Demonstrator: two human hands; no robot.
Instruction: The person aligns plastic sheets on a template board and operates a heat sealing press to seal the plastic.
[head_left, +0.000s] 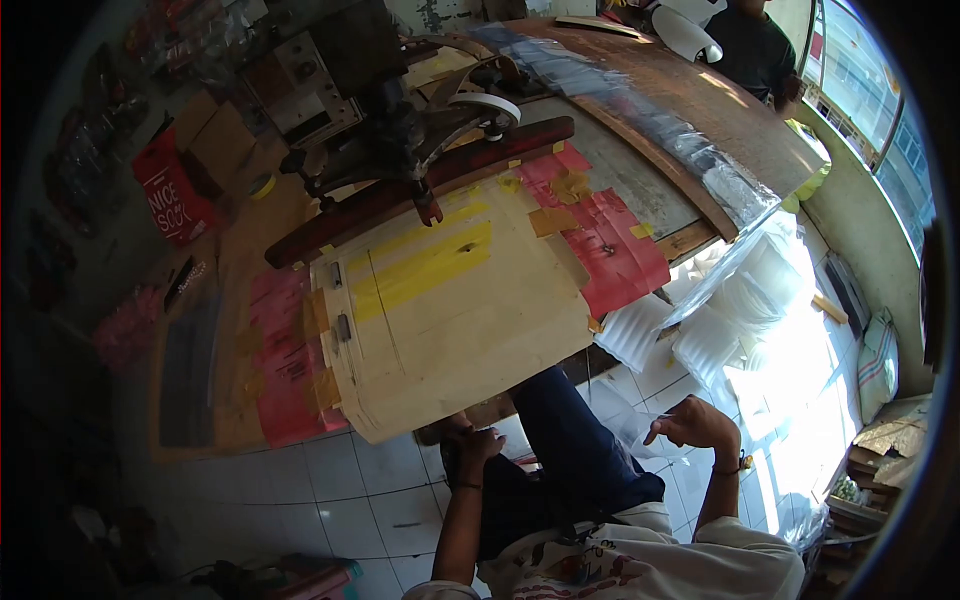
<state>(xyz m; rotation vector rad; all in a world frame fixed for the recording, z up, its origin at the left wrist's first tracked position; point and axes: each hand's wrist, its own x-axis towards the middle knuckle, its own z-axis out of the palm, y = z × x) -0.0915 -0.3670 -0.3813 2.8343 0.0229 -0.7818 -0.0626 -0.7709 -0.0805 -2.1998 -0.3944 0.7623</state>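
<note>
My left hand (482, 443) is low beside my leg, just below the near edge of a cream board (450, 330). It looks curled, but its fingers are too dark and small to make out. My right hand (697, 424) is raised in the air right of my knee, bent at the wrist. Its index finger stretches out to the left, and I see nothing in it. The board carries yellow strips (430, 270) and pencil lines. Red sheets (612, 245) are taped along both its sides. A dark machine arm with a red tip (430, 208) stands over its far part.
A long dark red bar (480, 172) crosses behind the board. A red box (172, 195) and tape roll (262, 186) lie at left. Foam packing (720, 340) covers tiled floor at right. A person in a dark shirt (750, 50) is at the far right.
</note>
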